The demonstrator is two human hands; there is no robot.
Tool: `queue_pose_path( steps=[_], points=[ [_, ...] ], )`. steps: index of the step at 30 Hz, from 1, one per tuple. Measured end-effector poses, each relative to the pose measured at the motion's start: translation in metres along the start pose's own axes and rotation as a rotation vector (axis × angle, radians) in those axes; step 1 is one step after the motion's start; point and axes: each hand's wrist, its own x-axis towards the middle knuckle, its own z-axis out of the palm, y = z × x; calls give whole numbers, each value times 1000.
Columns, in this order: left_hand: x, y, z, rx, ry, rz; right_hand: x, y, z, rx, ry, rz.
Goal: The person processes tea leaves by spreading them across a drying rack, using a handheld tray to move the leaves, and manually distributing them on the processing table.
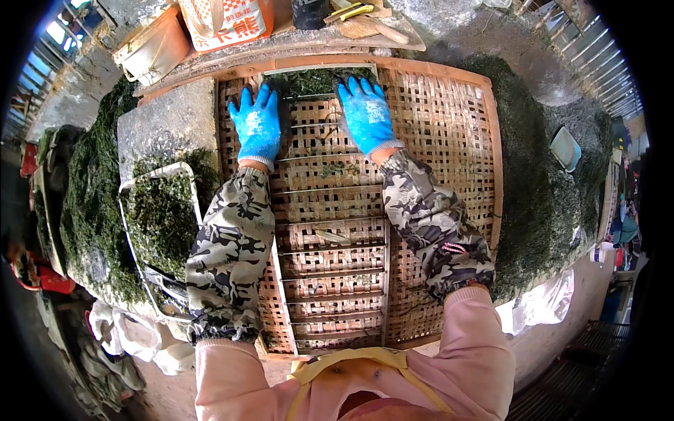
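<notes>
My left hand (258,126) and my right hand (368,116) wear blue work gloves. Their fingers are spread, and they rest at the two sides of the far end of a ladder-like metal frame (385,281). This frame lies on a woven bamboo tray (442,119) with a wooden rim. Between my hands, dark green shredded plant matter (309,82) fills the frame's farthest section. Its nearer sections show mostly bare weave, with a few green scraps (340,168). Left of my left arm, a metal-rimmed loop (192,182) surrounds more green matter. Neither hand grips anything I can see.
Dark green heaps flank the tray at left (98,203) and right (516,154). A grey board (165,126) adjoins the tray's left. Beyond it, a shelf holds a pale bucket (151,45), an orange-white bag (228,28) and a yellow knife (351,12). A blue-white dish (565,149) sits on the right heap.
</notes>
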Motion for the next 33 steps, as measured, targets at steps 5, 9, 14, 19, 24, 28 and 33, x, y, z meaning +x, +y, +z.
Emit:
queue_pose_path(
  steps=[5,9,14,19,24,28,33],
  points=[
    [-4,-2,3,14,-38,-16,12,13,-16,174,-60,118],
    [3,2,14,5,-52,17,37,91,82,187,-352,80],
    [-25,8,-23,-217,137,23,26,102,21,1087,-201,195],
    [-117,36,-30,-270,-14,142,21,40,-56,-355,-382,-305],
    [-127,41,-36,-240,-89,91,65,16,-42,521,-659,-40],
    [-118,57,-26,-204,-39,152,101,94,101,1689,-480,299],
    [-125,46,-29,-224,-41,107,96,16,28,1163,-808,-20]
  ],
)
